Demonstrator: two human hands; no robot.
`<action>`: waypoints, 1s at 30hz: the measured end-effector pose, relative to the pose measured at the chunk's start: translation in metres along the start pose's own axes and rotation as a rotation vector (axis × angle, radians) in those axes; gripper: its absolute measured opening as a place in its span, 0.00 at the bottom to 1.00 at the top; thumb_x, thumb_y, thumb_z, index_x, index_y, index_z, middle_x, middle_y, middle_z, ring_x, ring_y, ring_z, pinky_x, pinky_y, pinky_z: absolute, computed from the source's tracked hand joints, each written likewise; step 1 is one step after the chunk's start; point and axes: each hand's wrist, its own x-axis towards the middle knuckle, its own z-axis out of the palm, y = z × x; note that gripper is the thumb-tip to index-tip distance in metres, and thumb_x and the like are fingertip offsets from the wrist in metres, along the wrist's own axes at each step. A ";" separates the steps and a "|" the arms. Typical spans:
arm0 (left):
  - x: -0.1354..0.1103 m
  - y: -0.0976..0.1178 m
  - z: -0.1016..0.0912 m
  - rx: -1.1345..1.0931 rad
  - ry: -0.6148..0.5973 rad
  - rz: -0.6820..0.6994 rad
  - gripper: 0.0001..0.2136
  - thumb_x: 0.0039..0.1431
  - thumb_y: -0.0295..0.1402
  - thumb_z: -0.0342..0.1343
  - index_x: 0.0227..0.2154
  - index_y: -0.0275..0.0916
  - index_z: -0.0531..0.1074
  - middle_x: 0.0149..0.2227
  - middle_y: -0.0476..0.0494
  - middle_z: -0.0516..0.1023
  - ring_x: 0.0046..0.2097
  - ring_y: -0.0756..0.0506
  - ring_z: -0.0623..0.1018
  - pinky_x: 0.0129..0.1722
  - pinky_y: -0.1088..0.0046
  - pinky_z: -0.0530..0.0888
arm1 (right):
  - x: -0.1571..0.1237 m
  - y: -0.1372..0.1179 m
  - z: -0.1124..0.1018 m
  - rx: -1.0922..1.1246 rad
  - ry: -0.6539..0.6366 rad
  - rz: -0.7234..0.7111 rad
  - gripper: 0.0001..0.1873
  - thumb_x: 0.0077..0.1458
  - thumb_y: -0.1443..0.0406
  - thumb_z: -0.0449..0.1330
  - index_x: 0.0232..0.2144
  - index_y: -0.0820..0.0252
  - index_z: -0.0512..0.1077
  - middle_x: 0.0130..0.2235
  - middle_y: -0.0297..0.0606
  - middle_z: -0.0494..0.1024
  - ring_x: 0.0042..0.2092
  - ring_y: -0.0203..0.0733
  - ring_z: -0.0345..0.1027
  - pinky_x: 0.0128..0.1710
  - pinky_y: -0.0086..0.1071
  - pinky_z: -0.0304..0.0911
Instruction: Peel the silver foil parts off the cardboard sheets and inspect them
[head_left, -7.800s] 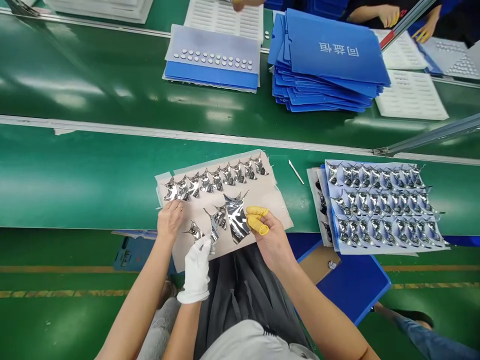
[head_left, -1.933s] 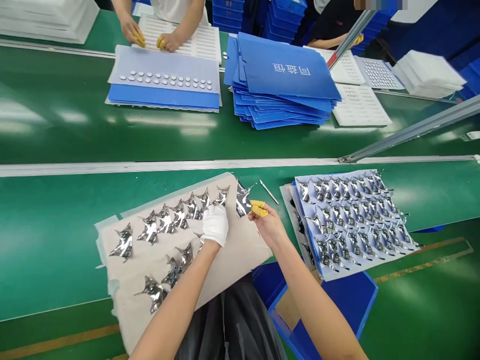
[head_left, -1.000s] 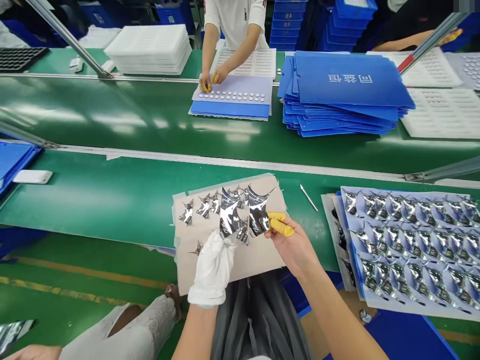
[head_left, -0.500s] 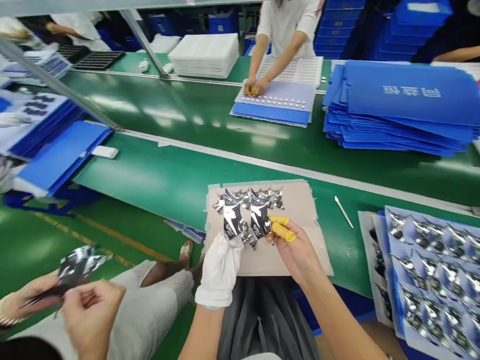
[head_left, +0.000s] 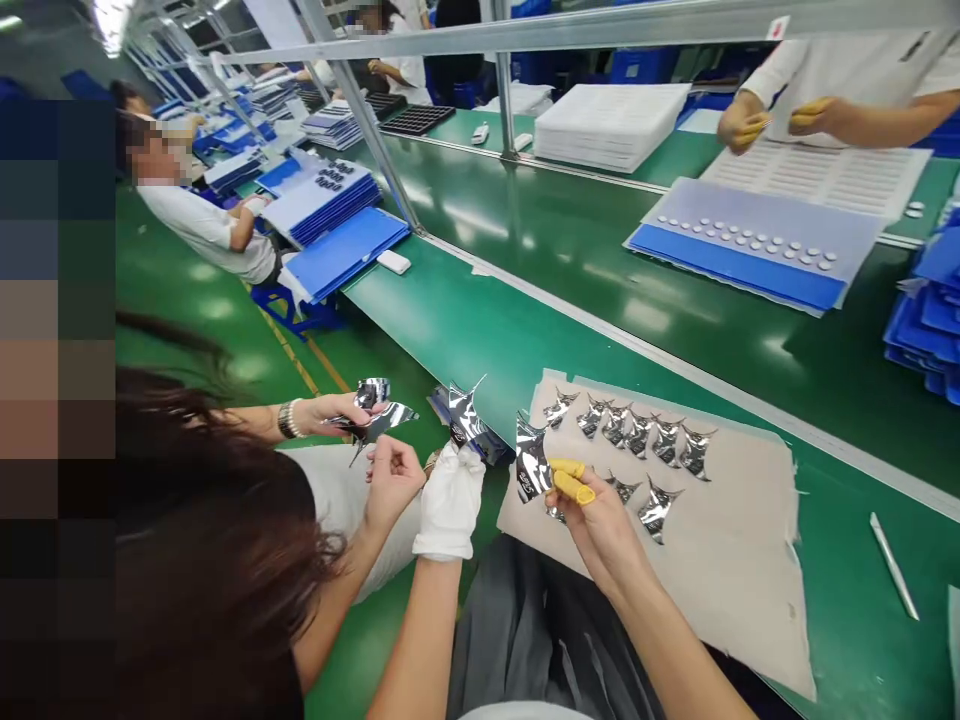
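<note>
My left hand (head_left: 450,505), in a white glove, pinches the lower edge of a shiny, mirror-like black part (head_left: 466,418) with pointed corners. My right hand (head_left: 604,515) has yellow finger cots on its fingers and grips a second mirror-like part (head_left: 532,460) by its side; small lettering shows near its bottom. The two held parts are upright and apart. Several similar shiny parts (head_left: 639,435) lie in rows on a beige cloth (head_left: 739,570), beyond and to the right of my right hand.
Close on my left, a co-worker's hands (head_left: 394,480) hold another shiny part (head_left: 375,415). A white pen-like tool (head_left: 894,565) lies right of the cloth. Across the green belt (head_left: 570,250), another person's hands work above a sheet (head_left: 757,225) with small white discs. A metal post (head_left: 375,140) stands ahead.
My view has swung left, bringing the neighbouring co-worker further into sight. The two held parts have separated slightly, and my hands are now at the cloth's left side instead of over its middle.
</note>
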 end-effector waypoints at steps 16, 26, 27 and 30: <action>0.034 0.029 -0.018 -0.352 -0.183 -0.288 0.23 0.69 0.46 0.38 0.29 0.33 0.66 0.22 0.47 0.77 0.20 0.56 0.73 0.19 0.87 0.68 | 0.000 0.012 0.034 0.133 -0.030 0.030 0.20 0.32 0.59 0.75 0.29 0.63 0.78 0.25 0.33 0.76 0.25 0.31 0.66 0.30 0.27 0.62; 0.049 0.037 -0.011 -0.330 -0.139 -0.283 0.22 0.68 0.48 0.41 0.29 0.34 0.67 0.23 0.46 0.79 0.20 0.56 0.74 0.19 0.87 0.67 | 0.003 -0.001 0.037 0.167 -0.027 0.019 0.16 0.35 0.60 0.74 0.27 0.62 0.77 0.25 0.33 0.76 0.27 0.32 0.68 0.33 0.30 0.64; 0.049 0.037 -0.009 -0.311 -0.136 -0.269 0.22 0.68 0.47 0.41 0.29 0.34 0.66 0.23 0.46 0.79 0.20 0.56 0.74 0.19 0.87 0.67 | 0.004 -0.002 0.038 0.162 -0.027 0.018 0.16 0.36 0.60 0.74 0.28 0.62 0.76 0.25 0.32 0.76 0.27 0.33 0.68 0.34 0.31 0.64; 0.050 0.035 -0.003 -0.226 -0.125 -0.215 0.20 0.69 0.45 0.41 0.29 0.34 0.66 0.22 0.49 0.78 0.19 0.57 0.74 0.19 0.90 0.66 | 0.009 -0.003 0.040 0.152 -0.028 0.017 0.17 0.36 0.60 0.74 0.29 0.61 0.76 0.25 0.31 0.75 0.27 0.33 0.69 0.35 0.31 0.64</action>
